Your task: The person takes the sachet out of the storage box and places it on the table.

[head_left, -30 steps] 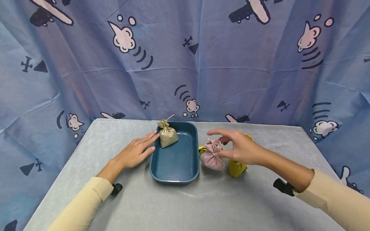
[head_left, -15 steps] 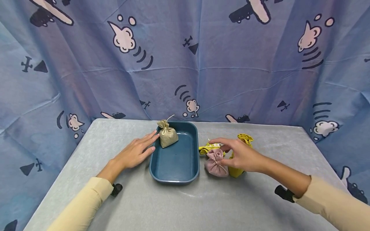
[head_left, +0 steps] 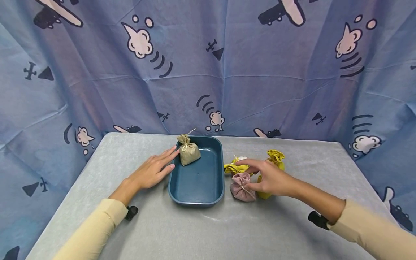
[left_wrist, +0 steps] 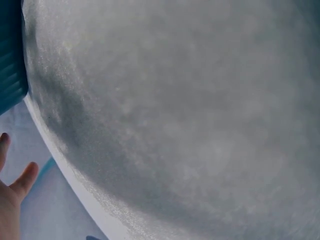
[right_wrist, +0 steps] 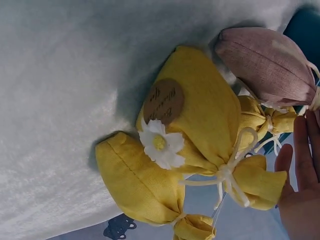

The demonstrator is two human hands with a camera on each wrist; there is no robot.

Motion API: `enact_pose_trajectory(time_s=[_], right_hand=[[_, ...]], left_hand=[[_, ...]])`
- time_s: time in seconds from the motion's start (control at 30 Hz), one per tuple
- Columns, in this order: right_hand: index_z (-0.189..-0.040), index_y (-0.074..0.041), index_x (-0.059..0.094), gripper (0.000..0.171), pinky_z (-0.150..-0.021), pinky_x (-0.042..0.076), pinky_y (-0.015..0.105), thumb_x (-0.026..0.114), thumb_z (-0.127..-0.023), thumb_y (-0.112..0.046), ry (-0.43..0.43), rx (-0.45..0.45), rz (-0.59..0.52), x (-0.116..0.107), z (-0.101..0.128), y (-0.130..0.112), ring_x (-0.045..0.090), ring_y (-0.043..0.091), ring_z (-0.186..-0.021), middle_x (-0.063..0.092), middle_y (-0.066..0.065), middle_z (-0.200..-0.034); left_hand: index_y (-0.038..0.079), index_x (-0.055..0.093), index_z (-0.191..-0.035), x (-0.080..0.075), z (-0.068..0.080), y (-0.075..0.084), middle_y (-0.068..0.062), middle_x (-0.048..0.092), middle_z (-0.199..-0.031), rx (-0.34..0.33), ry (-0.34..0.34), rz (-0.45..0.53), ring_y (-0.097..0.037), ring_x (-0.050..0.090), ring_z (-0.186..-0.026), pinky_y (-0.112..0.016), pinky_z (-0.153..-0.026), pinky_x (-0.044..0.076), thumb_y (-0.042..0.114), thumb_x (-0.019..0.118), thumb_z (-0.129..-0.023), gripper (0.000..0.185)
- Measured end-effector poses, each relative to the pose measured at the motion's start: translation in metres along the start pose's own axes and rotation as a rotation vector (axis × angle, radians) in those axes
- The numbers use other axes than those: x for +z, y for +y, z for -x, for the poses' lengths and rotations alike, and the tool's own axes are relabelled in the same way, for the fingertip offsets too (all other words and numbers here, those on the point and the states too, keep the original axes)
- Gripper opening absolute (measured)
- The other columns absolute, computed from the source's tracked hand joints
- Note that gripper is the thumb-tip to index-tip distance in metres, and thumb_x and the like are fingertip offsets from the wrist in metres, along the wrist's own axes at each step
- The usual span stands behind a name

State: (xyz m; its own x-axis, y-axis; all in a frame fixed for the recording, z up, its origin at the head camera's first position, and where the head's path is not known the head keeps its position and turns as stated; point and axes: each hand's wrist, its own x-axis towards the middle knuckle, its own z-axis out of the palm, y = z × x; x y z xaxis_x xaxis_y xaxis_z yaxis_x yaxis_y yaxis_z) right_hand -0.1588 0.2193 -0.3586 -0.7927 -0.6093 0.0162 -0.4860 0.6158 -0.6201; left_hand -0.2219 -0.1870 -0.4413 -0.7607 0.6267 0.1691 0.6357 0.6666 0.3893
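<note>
At the neck of a pink drawstring pouch (head_left: pixel 242 195), the thumb and fingers of my right hand (head_left: pixel 276 180) pinch the gathered cloth. In the right wrist view this pink pouch (right_wrist: pixel 270 65) lies close to the tabletop, its tied neck by the fingertips. My left hand (head_left: pixel 152 171) lies with straight fingers against the left rim of a blue tray (head_left: pixel 199 186). A tan drawstring pouch (head_left: pixel 189 155) sits in the tray's far left corner. Yellow pouches lie beside and behind the right hand, one on the left (head_left: pixel 233 169), another on the right (head_left: pixel 276 157).
The right wrist view shows a large yellow pouch (right_wrist: pixel 200 100) with a white flower and round brown label, beside a second yellow pouch (right_wrist: pixel 140 175). Under everything is a grey-white tabletop (head_left: pixel 201 234). A blue patterned curtain (head_left: pixel 182 94) hangs behind its far edge.
My right hand has come toward me and slightly right with the pink pouch, uncovering the left yellow pouch and the top of the right one. The left hand stays in place.
</note>
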Motion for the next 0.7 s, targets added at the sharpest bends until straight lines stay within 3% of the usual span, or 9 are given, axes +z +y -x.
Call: enact_pose_trajectory(time_s=[0.1,0.27,0.33,0.5,0.7], right_hand=[[-0.138,-0.007,0.056,0.064,-0.088,0.052,0.053,0.084,-0.081,-0.014,-0.003,0.001,0.012,0.000,0.000,-0.001,0.068,0.022,-0.102,0.073,0.003,-0.111],[-0.137,-0.006,0.057,0.062,-0.076,0.054,0.040,0.084,-0.082,-0.018,-0.021,-0.008,0.001,-0.004,-0.002,-0.005,0.067,0.024,-0.103,0.073,0.002,-0.109],[-0.137,-0.006,0.057,0.061,-0.077,0.055,0.039,0.083,-0.083,-0.017,-0.023,-0.023,-0.005,-0.007,-0.004,-0.007,0.068,0.023,-0.103,0.074,0.000,-0.108],[-0.138,-0.010,0.056,0.063,-0.092,0.052,0.051,0.083,-0.082,-0.017,-0.013,-0.051,-0.015,-0.013,-0.013,-0.015,0.069,0.018,-0.102,0.074,-0.001,-0.107],[-0.140,-0.008,0.054,0.064,-0.091,0.052,0.052,0.082,-0.083,-0.015,0.014,-0.067,-0.040,-0.016,-0.027,-0.022,0.068,0.021,-0.102,0.072,0.005,-0.113]], left_hand=[[0.019,0.030,-0.158,0.000,0.000,0.001,0.000,0.021,-0.164,-0.001,-0.001,-0.001,-0.021,0.029,-0.147,-0.055,-0.108,0.035,0.041,0.037,-0.108,0.055],[0.019,0.030,-0.158,0.000,0.000,0.000,-0.001,0.022,-0.164,0.003,0.003,0.000,-0.022,0.030,-0.147,-0.056,-0.107,0.036,0.041,0.037,-0.108,0.055],[0.018,0.031,-0.158,0.000,-0.001,0.000,-0.001,0.022,-0.164,0.006,0.005,0.000,-0.023,0.030,-0.147,-0.056,-0.107,0.036,0.040,0.038,-0.108,0.055],[0.018,0.031,-0.158,0.001,0.000,-0.001,-0.002,0.022,-0.164,0.011,0.006,-0.006,-0.025,0.031,-0.146,-0.057,-0.107,0.036,0.039,0.039,-0.108,0.055],[0.018,0.030,-0.158,0.000,-0.001,-0.001,-0.002,0.022,-0.164,0.016,0.008,0.000,-0.026,0.031,-0.146,-0.056,-0.108,0.035,0.039,0.038,-0.108,0.055]])
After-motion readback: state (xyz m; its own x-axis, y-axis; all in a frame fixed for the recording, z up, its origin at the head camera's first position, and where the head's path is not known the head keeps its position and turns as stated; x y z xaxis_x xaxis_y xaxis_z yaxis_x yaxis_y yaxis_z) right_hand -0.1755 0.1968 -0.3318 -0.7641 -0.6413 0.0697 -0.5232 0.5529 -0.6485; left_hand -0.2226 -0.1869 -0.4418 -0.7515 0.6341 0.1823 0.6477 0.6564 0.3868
